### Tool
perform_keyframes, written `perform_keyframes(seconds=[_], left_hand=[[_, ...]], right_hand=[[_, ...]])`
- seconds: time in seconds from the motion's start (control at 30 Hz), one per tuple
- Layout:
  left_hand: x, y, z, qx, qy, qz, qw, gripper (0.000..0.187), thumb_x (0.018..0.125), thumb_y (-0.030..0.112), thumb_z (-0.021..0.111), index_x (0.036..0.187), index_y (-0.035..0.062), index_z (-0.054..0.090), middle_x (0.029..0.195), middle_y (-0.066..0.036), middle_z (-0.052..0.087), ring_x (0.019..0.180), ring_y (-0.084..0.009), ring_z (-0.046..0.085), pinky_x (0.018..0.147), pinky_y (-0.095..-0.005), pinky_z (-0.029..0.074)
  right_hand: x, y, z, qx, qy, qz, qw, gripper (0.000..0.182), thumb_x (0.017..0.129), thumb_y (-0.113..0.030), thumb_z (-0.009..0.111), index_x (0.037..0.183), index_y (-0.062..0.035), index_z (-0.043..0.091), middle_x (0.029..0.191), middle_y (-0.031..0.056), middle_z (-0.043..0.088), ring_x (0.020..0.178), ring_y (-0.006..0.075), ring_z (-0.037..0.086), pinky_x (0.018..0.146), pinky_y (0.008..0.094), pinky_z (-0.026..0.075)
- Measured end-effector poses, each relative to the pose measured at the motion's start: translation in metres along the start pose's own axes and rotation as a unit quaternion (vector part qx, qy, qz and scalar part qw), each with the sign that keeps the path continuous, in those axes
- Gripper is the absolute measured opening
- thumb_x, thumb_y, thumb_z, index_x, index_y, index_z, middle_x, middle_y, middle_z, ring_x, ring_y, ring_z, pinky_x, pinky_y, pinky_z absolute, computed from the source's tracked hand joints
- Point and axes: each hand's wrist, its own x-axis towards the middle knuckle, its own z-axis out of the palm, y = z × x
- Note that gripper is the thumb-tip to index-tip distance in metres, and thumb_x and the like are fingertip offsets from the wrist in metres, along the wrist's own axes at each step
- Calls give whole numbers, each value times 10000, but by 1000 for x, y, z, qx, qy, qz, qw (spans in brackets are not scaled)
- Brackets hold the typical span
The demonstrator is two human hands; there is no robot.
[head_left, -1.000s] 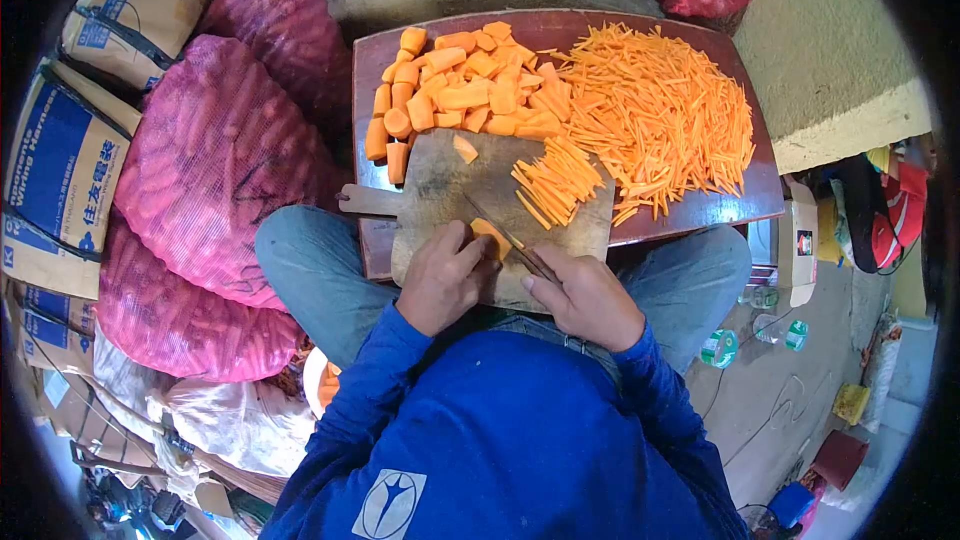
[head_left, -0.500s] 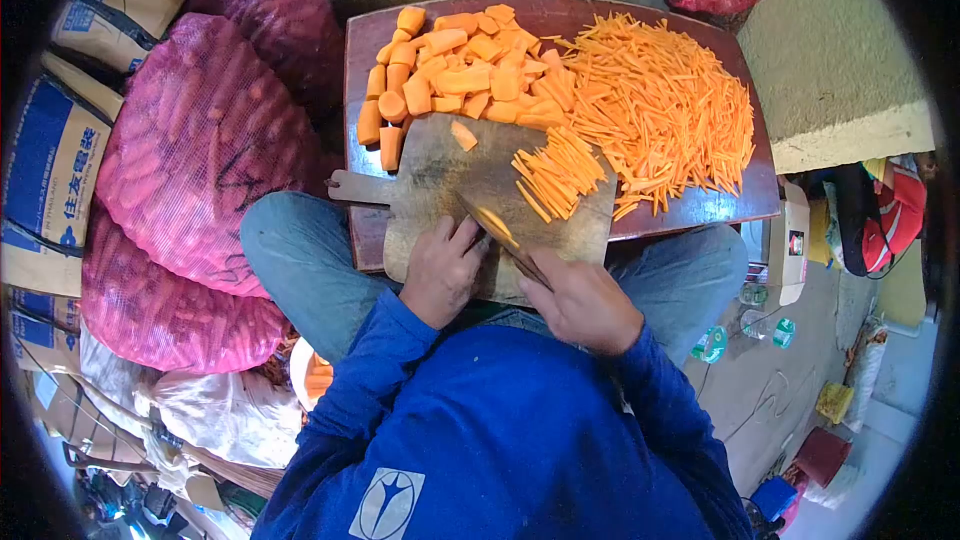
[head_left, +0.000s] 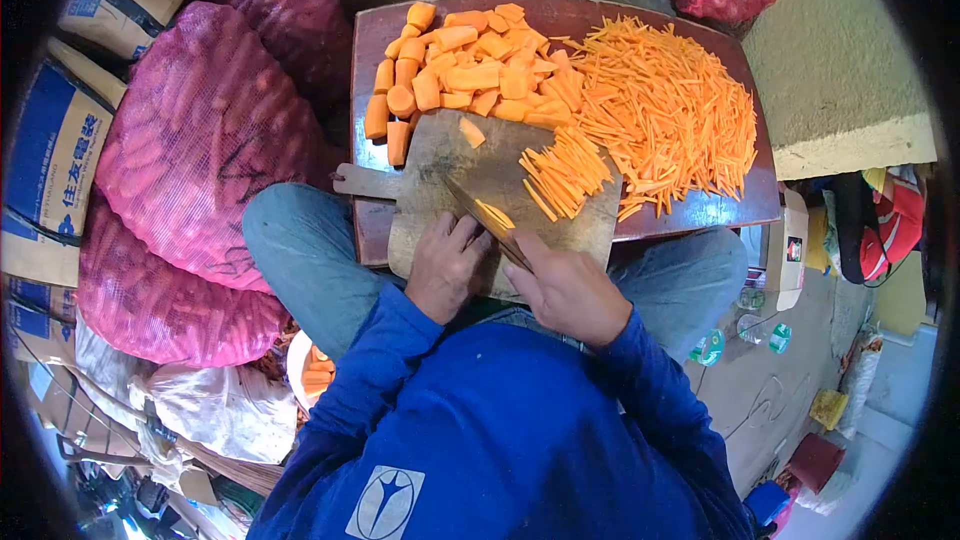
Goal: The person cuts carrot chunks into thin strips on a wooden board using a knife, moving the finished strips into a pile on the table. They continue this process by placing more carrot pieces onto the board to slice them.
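Note:
My right hand grips a knife whose blade points up and left over the wooden cutting board. Close against the blade's near side is my left hand, fingers curled; what lies under its fingertips is hidden. A few thin carrot strips rest on the blade's far side. On the board's right is a bundle of cut strips, and a single carrot piece lies near its top edge. Beyond the board are a pile of carrot chunks and a large heap of shredded carrot.
The dark red table holds the board, partly over my lap. Pink mesh sacks and cardboard boxes stand at the left, with a white container of carrots below. Bottles are on the floor at right.
The knife and my right hand have shifted slightly left. Thin strips now show separately beyond the blade. The whole view has moved slightly.

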Motion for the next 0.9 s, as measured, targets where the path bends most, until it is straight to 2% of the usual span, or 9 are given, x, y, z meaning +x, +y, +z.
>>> perform_keyframes(seconds=[0.17, 0.3, 0.4, 0.47, 0.5, 0.57, 0.7, 0.77, 0.9], left_hand=[[-3, -2, 1, -21, 16, -7, 1000, 377, 781, 60, 754, 1153, 8, 723, 1104, -138, 633, 958, -364, 589, 818, -473, 524], [-3, -2, -1, -28, 8, 3, 1000, 385, 776, 37, 761, 1158, 9, 721, 1086, -146, 626, 966, -372, 589, 832, -475, 524], [-2, 1, -2, -35, 29, -9, 999, 371, 788, 22, 757, 1157, 9, 723, 1074, -152, 622, 960, -375, 587, 838, -481, 522], [-1, 1, 0, -38, 38, -11, 998, 366, 792, 21, 756, 1156, 7, 722, 1077, -154, 620, 956, -377, 586, 839, -484, 520], [-1, 3, 0, -43, 47, -17, 998, 361, 796, 20, 755, 1155, 5, 720, 1079, -157, 619, 953, -379, 586, 840, -486, 519], [-3, 4, -2, -41, 33, -27, 998, 365, 796, 18, 755, 1159, 5, 719, 1084, -158, 618, 952, -380, 585, 836, -486, 519], [-5, 2, -1, -36, 29, -19, 999, 375, 792, 15, 756, 1165, 1, 714, 1102, -160, 618, 949, -381, 582, 829, -484, 520], [-6, 0, 0, -43, 34, -17, 998, 377, 786, 10, 756, 1160, -6, 714, 1107, -163, 620, 950, -383, 581, 831, -484, 520], [-3, 1, 3, -63, 60, -23, 996, 393, 759, -10, 760, 1149, -21, 712, 1121, -173, 623, 954, -391, 579, 841, -483, 519]], right_hand=[[-27, -10, -16, 32, -5, -12, 999, 412, 1071, -277, 609, 1365, -8, 504, 948, 328, 722, 877, 559, 697, 767, 643, 539], [-5, 4, 2, 21, 29, -35, 999, 411, 1066, -279, 615, 1367, -15, 518, 953, 314, 729, 876, 549, 701, 754, 632, 544], [3, -5, -1, 10, -7, -12, 1000, 386, 1063, -282, 619, 1342, -26, 544, 976, 306, 732, 905, 543, 703, 763, 632, 545], [-13, -4, -7, 41, 12, -29, 999, 408, 1030, -198, 671, 1389, -29, 577, 991, 303, 726, 909, 523, 712, 773, 577, 570], [-18, -6, -9, 40, 7, -30, 999, 408, 1030, -198, 671, 1389, -29, 577, 991, 303, 726, 909, 523, 712, 773, 577, 570], [-27, -10, -12, 40, 16, -26, 999, 377, 1057, -274, 623, 1333, -27, 551, 979, 319, 723, 885, 548, 699, 759, 634, 541], [1, 7, 8, 49, 43, -52, 996, 386, 1051, -264, 635, 1343, -28, 544, 973, 316, 728, 868, 551, 701, 744, 632, 545], [8, 1, 2, 26, -3, -24, 999, 402, 1048, -263, 639, 1361, -32, 538, 971, 320, 728, 881, 555, 700, 753, 635, 547], [-16, -7, -10, 61, -8, -22, 998, 402, 1048, -267, 638, 1359, -32, 540, 959, 326, 724, 878, 559, 697, 758, 636, 546]])
